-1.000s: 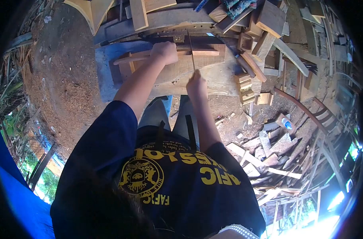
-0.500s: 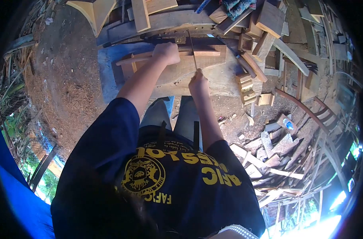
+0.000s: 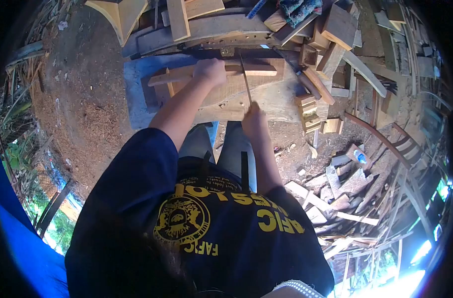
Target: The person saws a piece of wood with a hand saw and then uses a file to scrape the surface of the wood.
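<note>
My left hand [image 3: 210, 72] is closed around a long, slightly curved wooden piece [image 3: 262, 69], pressing it down over a wide wooden board [image 3: 206, 102]. In my right hand [image 3: 255, 119] is the handle of a saw, mostly hidden by my fingers. The thin saw blade [image 3: 245, 78] is seen edge-on and lies across the curved piece, to the right of my left hand. Its far tip reaches past the piece's far edge. Under all this is a low workbench top [image 3: 286, 105].
Wooden blocks [image 3: 308, 111] and a dark tool with a wooden handle [image 3: 306, 82] lie at the bench's right end. Planks [image 3: 201, 37] and a cloth [image 3: 301, 11] are beyond. Offcuts [image 3: 343, 191] pile up at the lower right; sawdust [image 3: 95, 116] covers the ground at left.
My right hand has drawn the saw back toward my body. My left hand stays on the curved piece. The whole view has shifted slightly.
</note>
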